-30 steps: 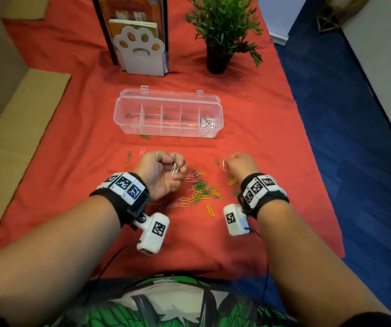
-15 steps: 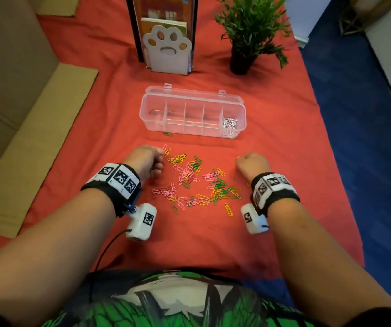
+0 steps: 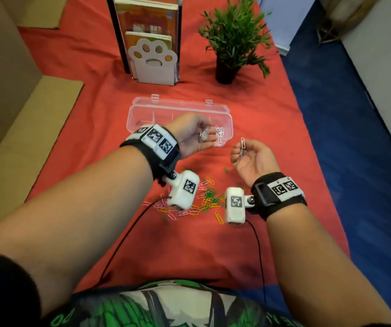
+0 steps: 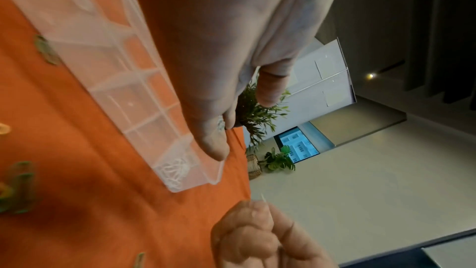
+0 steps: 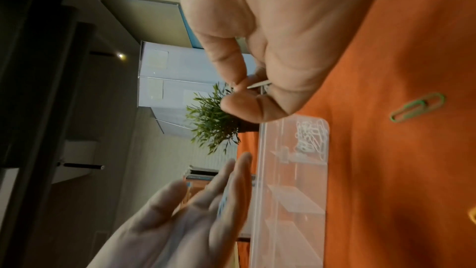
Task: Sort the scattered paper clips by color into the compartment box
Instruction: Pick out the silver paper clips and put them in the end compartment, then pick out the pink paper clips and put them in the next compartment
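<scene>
Both hands have risen from the bench since half a second ago, when they rested knuckles-down beside the scattered clips; they now hover palm-up near the box. Left hand (image 3: 191, 135): fingers nearly straight, forming a shallow cup that carries a small bunch of white paper clips (image 3: 204, 135) over the box's right end. Right hand (image 3: 252, 159): fingers curled, thumb and forefinger pinching further white clips (image 3: 243, 147), one standing upright above the fingertips.

Compartment box (image 3: 142, 109): clear plastic, lid folded back, lying at 12 o'clock from the person. Its rightmost cell already holds a heap of white clips (image 3: 220, 138); the other cells appear empty.

Procedure, as judged: tilt the left palm directly above the rightmost cell so the bunch slides off together, keeping it low so that no clip bounces over a divider. The right hand should then release its pinch over the same cell.

Remaining pile (image 3: 199, 204): pink, yellow and green clips, thin bent wire, tangled on the red cloth at 6 o'clock from the box, partly hidden by the wrist cameras. One green clip (image 5: 417, 110) lies apart, toward 5 o'clock from the box. White clips, being pale and fine, are the hardest to see against the clear plastic.

Background: potted plant (image 3: 233, 41) at 1 o'clock, paw-shaped bookend (image 3: 153, 60) at 12.
</scene>
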Demonstrator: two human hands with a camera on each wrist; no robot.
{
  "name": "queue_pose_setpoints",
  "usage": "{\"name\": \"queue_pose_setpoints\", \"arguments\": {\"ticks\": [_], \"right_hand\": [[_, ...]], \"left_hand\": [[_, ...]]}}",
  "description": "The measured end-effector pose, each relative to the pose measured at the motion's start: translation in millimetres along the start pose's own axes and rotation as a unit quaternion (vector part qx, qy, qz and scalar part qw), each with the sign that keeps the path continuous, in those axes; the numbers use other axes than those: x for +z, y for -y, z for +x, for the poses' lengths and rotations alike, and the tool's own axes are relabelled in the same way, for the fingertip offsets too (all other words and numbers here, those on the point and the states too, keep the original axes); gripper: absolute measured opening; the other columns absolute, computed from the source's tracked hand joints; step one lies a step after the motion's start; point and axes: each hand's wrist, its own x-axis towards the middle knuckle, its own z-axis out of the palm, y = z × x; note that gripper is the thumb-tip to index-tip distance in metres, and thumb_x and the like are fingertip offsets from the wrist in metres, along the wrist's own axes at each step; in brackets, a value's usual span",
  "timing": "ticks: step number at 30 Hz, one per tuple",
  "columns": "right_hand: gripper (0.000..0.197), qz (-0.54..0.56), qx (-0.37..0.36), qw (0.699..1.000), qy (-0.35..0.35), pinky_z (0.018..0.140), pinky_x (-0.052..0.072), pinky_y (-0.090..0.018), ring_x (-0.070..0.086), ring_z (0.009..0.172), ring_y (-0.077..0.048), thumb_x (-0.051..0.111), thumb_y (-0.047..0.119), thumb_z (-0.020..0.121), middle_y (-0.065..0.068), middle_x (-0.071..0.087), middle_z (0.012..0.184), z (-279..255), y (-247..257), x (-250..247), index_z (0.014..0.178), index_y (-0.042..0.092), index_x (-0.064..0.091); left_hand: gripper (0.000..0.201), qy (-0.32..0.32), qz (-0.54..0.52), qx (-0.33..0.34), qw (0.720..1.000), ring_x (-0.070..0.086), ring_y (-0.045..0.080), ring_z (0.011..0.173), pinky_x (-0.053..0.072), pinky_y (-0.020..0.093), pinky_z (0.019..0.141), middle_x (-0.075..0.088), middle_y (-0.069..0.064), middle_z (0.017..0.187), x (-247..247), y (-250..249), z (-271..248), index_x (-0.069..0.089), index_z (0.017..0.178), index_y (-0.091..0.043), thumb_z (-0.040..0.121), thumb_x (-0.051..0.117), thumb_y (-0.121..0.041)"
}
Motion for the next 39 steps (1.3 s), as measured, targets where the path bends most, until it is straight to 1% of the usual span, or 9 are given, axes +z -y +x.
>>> {"name": "queue_pose_setpoints", "arguments": {"ticks": [4, 6, 8, 10, 14, 24, 29, 33, 39], "right_hand": [[0.021, -0.052, -0.011, 0.998, -0.032, 0.039, 0.039, -0.015, 0.044, 0.040, -0.009, 0.040, 0.006, 0.091, -0.001, 0.047, 0.051, -0.3, 11.7, -9.7, 0.071, 0.009, 0.046], [0.023, -0.146, -0.044, 0.987, -0.057, 0.037, 0.037, -0.013, 0.043, 0.038, -0.006, 0.038, 0.002, 0.092, -0.002, 0.043, 0.056, -0.2, 13.7, -11.3, 0.071, 0.010, 0.045], [0.028, -0.277, -0.081, 0.954, -0.081, 0.035, 0.033, -0.013, 0.039, 0.041, -0.007, 0.036, -0.003, 0.091, -0.003, 0.038, 0.060, 4.1, 14.2, -10.9, 0.068, 0.013, 0.043], [0.029, -0.397, -0.123, 0.904, -0.100, 0.035, 0.034, -0.015, 0.038, 0.045, -0.011, 0.038, -0.001, 0.091, -0.002, 0.039, 0.060, 8.8, 15.8, -5.1, 0.068, 0.016, 0.045], [0.023, -0.546, -0.198, 0.803, -0.133, 0.059, 0.051, -0.034, 0.054, 0.057, -0.021, 0.041, 0.013, 0.089, -0.003, 0.054, 0.068, 27.3, 26.6, 23.4, 0.071, 0.026, 0.050], [0.043, -0.720, -0.201, 0.659, -0.085, 0.101, 0.039, -0.030, 0.053, 0.122, -0.030, 0.041, -0.001, 0.084, -0.017, 0.058, 0.129, 33.9, 14.8, 83.3, 0.124, 0.004, 0.057], [0.027, -0.752, -0.197, 0.629, -0.018, 0.093, 0.044, -0.028, 0.061, 0.107, -0.029, 0.047, 0.006, 0.087, -0.014, 0.066, 0.113, 7.2, -19.2, 60.0, 0.104, 0.011, 0.068], [0.021, -0.794, -0.257, 0.551, 0.009, 0.088, 0.041, -0.031, 0.054, 0.101, -0.030, 0.052, 0.009, 0.084, -0.012, 0.061, 0.099, -19.1, -55.7, 32.5, 0.095, 0.014, 0.068], [0.019, -0.809, -0.190, 0.543, 0.117, 0.083, 0.044, -0.036, 0.055, 0.095, -0.030, 0.052, 0.009, 0.083, -0.008, 0.056, 0.086, -42.3, -104.7, 10.4, 0.091, 0.015, 0.068]], "left_hand": [[0.023, -0.023, -0.031, 0.037, 0.999, 0.052, 0.018, 0.079, 0.048, 0.029, 0.076, 0.048, 0.002, 0.092, 22.2, -16.5, 18.0, 0.055, 0.105, -0.005, 0.087, 0.042, -0.008], [0.055, -0.063, -0.046, 0.047, 0.996, 0.047, 0.028, 0.126, 0.035, 0.040, 0.109, 0.046, 0.003, 0.134, 24.0, -17.9, 25.8, 0.036, 0.139, -0.003, 0.085, 0.042, -0.003], [0.039, -0.086, -0.045, 0.064, 0.993, 0.051, 0.031, 0.121, 0.020, 0.043, 0.115, 0.051, 0.008, 0.130, 22.6, -15.8, 33.3, 0.050, 0.122, 0.002, 0.085, 0.040, 0.002], [0.020, -0.102, -0.005, 0.072, 0.992, 0.050, 0.017, 0.072, 0.041, 0.034, 0.102, 0.051, 0.003, 0.082, 17.4, -12.3, 33.4, 0.055, 0.082, -0.011, 0.087, 0.039, 0.000], [0.022, -0.133, 0.101, 0.129, 0.977, 0.048, 0.012, 0.072, 0.039, 0.022, 0.063, 0.052, 0.001, 0.082, -7.8, 4.9, 19.5, 0.056, 0.093, -0.018, 0.089, 0.043, 0.000], [0.019, -0.217, 0.419, 0.127, 0.873, 0.049, 0.000, 0.061, 0.037, -0.003, 0.053, 0.062, 0.002, 0.085, -108.2, 80.8, -42.4, 0.069, 0.100, -0.002, 0.084, 0.060, -0.002], [0.015, -0.189, 0.472, 0.076, 0.858, 0.055, -0.010, 0.055, 0.037, 0.000, 0.056, 0.070, 0.002, 0.084, -120.2, 112.6, -55.9, 0.073, 0.092, -0.008, 0.078, 0.069, -0.008], [0.012, -0.190, 0.504, 0.054, 0.841, 0.062, 0.014, 0.076, 0.040, 0.017, 0.066, 0.075, 0.007, 0.091, -118.8, 126.1, -57.3, 0.074, 0.088, -0.013, 0.076, 0.072, -0.012], [0.019, -0.193, 0.545, 0.091, 0.811, 0.065, 0.019, 0.091, 0.039, 0.019, 0.076, 0.073, 0.003, 0.096, -113.4, 138.6, -57.8, 0.074, 0.091, -0.015, 0.074, 0.074, -0.022]]}}
